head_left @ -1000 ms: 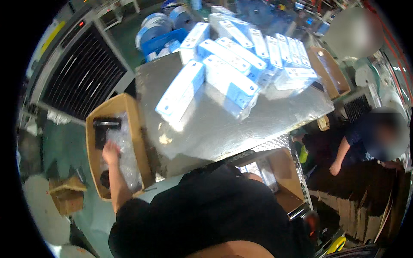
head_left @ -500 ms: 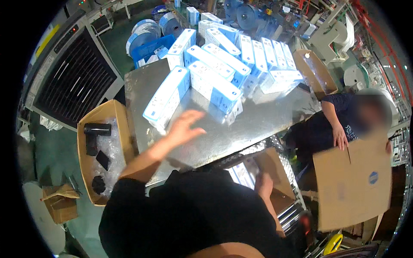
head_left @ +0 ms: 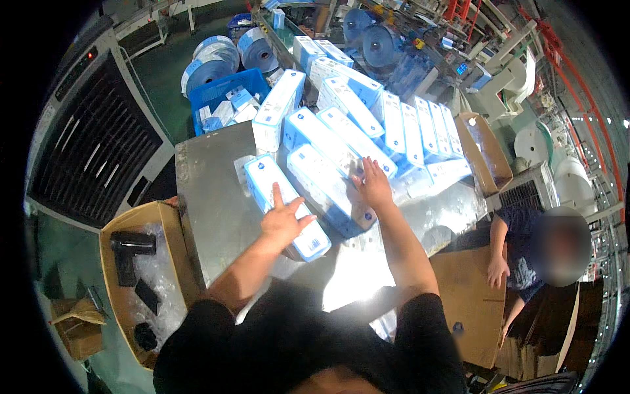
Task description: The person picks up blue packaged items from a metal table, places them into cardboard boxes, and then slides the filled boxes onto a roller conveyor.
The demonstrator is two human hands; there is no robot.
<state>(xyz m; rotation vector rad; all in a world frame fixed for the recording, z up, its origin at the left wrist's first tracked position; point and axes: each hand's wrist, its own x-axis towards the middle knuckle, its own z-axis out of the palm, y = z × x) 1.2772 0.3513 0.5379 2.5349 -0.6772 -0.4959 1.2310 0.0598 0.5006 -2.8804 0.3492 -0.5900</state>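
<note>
Several long white-and-blue cartons lie crowded on the metal table (head_left: pixel 213 197). My left hand (head_left: pixel 285 224) rests on the nearest left carton (head_left: pixel 264 176), its fingers spread over the top and the thumb toward the right edge. Just right of it lies another long carton (head_left: pixel 321 172), with a gap between the two. My right hand (head_left: pixel 376 187) reaches over that carton's right side, fingers stretched out and touching the cartons there. A further carton (head_left: pixel 348 134) lies behind, partly covered by my right fingers.
An open cardboard box (head_left: pixel 187 246) with clear plastic and black parts stands left of the table. A blue crate (head_left: pixel 197 108) of small boxes sits behind. On the right, a co-worker (head_left: pixel 518 262) holds a large cardboard piece (head_left: pixel 469 289). Film rolls (head_left: pixel 257 49) stand farther back.
My right hand has come up from the cardboard box at my front to the cartons. The nearest left carton has turned, with my left hand now on it. The co-worker's cardboard has moved left.
</note>
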